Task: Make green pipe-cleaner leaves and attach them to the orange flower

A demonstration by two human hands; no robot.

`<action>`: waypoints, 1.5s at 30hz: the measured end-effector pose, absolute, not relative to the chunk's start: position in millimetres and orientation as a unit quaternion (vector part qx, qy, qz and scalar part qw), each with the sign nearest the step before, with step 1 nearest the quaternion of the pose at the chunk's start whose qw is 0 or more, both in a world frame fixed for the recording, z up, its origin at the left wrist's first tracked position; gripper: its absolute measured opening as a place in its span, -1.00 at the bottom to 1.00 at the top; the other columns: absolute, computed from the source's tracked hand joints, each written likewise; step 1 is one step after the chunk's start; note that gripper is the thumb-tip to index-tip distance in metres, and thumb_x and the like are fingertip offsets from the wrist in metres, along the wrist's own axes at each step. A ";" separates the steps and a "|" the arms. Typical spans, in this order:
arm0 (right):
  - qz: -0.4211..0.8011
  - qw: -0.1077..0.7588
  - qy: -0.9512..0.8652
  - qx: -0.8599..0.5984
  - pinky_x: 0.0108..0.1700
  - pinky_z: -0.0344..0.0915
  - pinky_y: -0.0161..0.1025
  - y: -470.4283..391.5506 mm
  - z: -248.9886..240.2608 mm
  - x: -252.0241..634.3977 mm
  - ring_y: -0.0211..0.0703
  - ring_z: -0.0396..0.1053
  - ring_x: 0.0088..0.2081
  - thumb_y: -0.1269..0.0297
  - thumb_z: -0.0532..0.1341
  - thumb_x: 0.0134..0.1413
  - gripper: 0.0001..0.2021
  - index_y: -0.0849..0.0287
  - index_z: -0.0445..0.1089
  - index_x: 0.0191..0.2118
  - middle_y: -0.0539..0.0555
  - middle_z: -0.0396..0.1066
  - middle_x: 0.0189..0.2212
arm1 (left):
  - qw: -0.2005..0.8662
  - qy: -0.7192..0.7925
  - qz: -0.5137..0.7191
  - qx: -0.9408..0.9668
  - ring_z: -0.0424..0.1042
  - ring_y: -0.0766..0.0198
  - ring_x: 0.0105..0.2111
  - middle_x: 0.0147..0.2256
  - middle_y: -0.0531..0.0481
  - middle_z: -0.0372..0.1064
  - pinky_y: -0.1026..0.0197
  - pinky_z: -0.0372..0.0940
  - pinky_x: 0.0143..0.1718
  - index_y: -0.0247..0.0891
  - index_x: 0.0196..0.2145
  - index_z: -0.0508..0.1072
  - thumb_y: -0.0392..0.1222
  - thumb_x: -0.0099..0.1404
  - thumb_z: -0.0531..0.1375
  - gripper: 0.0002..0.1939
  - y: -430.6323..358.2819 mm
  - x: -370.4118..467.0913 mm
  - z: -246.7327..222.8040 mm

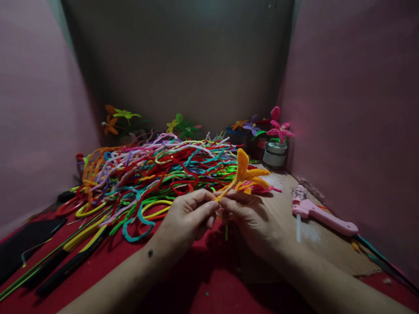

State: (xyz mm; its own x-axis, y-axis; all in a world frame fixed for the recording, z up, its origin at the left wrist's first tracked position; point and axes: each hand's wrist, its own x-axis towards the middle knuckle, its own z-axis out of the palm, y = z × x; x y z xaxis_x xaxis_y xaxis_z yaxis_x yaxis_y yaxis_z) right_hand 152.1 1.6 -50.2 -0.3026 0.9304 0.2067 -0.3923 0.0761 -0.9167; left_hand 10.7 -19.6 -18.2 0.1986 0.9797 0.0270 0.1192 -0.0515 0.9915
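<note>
Both hands meet at the stem of an orange pipe-cleaner flower (242, 168), whose looped petals point up and to the right. My left hand (193, 213) pinches the lower end of the stem between thumb and fingers. Right beside it, my right hand (245, 216) is closed on the same stem, just below the petals. A short green tip (226, 232) shows beneath the hands; what it belongs to is hidden. Behind them lies a large heap of pipe cleaners (176, 161) in many colours.
A pink glue gun (324, 216) lies on a cardboard sheet (284, 257) at right. Pliers with yellow-black handles (78, 253) and a dark flat object (29, 240) are at left, on red cloth (183, 288). Finished flowers (279, 130) stand along the back; walls enclose three sides.
</note>
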 end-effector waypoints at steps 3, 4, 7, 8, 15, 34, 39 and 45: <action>0.658 0.504 -0.511 -0.227 -0.40 0.13 -0.29 1.7 -46.3 153.4 -0.33 0.22 -0.52 0.29 0.22 -0.05 -0.87 0.19 0.47 -0.35 0.02 0.37 -0.48 | 0.562 0.448 0.409 0.562 -0.03 0.58 -0.77 -0.70 0.17 0.14 0.46 -0.13 -0.75 -0.31 -0.50 0.30 -0.08 0.16 0.13 -0.77 -17.3 7.6 -16.4; 0.672 0.495 -0.509 -0.212 -0.40 0.15 -0.28 2.0 -45.4 154.0 -0.33 0.24 -0.52 0.28 0.20 -0.03 -0.85 0.18 0.47 -0.32 0.03 0.39 -0.47 | 0.569 0.443 0.409 0.559 -0.02 0.58 -0.78 -0.70 0.17 0.15 0.47 -0.14 -0.76 -0.32 -0.50 0.30 -0.08 0.15 0.14 -0.77 -16.6 6.6 -15.1; 0.696 0.475 -0.509 -0.177 -0.38 0.18 -0.25 3.8 -43.7 156.3 -0.32 0.26 -0.55 0.27 0.16 0.01 -0.81 0.18 0.47 -0.28 0.03 0.40 -0.48 | 0.570 0.432 0.414 0.563 0.01 0.58 -0.78 -0.69 0.15 0.20 0.48 -0.13 -0.77 -0.33 -0.48 0.32 -0.11 0.14 0.15 -0.79 -15.3 4.4 -11.2; 0.698 0.470 -0.511 -0.175 -0.37 0.19 -0.25 4.6 -43.6 157.1 -0.31 0.27 -0.56 0.29 0.16 0.01 -0.81 0.19 0.47 -0.28 0.04 0.40 -0.50 | 0.569 0.429 0.413 0.567 0.02 0.58 -0.78 -0.69 0.14 0.21 0.48 -0.13 -0.77 -0.34 -0.49 0.32 -0.11 0.14 0.16 -0.78 -15.1 4.3 -10.7; 0.673 0.484 -0.506 -0.236 -0.58 -0.04 -0.36 8.7 -46.8 157.5 -0.38 0.08 -0.62 0.32 0.25 -0.13 -0.90 0.23 0.45 -0.43 -0.03 0.28 -0.61 | 0.673 0.384 0.402 0.488 -0.10 0.61 -0.83 -0.73 0.19 0.13 0.50 -0.18 -0.81 -0.31 -0.48 0.28 -0.11 0.16 0.15 -0.79 -13.4 5.6 -19.0; 0.595 0.553 -0.484 -0.326 -0.52 0.02 -0.31 -4.9 -45.8 152.2 -0.35 0.07 -0.58 0.22 0.29 -0.16 -0.87 0.17 0.45 -0.45 -0.09 0.17 -0.69 | 0.247 0.483 0.445 0.713 0.19 0.45 -0.60 -0.59 0.10 0.24 0.41 0.11 -0.55 -0.26 -0.47 0.38 -0.19 0.16 0.11 -0.88 -24.5 14.3 -26.0; 0.605 0.537 -0.506 -0.299 -0.55 -0.02 -0.33 -5.1 -43.6 153.9 -0.36 0.05 -0.59 0.22 0.27 -0.13 -0.86 0.18 0.44 -0.48 -0.08 0.16 -0.68 | 0.505 0.450 0.421 0.604 0.12 0.50 -0.75 -0.68 0.14 0.21 0.44 -0.02 -0.74 -0.29 -0.48 0.33 -0.14 0.16 0.12 -0.84 -21.1 12.4 -18.9; 0.677 0.506 -0.466 -0.263 -0.56 -0.02 -0.35 -0.7 -43.0 155.3 -0.37 0.10 -0.56 0.26 0.29 -0.17 -0.88 0.19 0.46 -0.46 -0.02 0.28 -0.57 | 0.653 0.380 0.405 0.516 0.04 0.58 -0.81 -0.70 0.13 0.22 0.49 -0.11 -0.79 -0.32 -0.48 0.34 -0.16 0.14 0.17 -0.84 -15.1 5.8 -20.9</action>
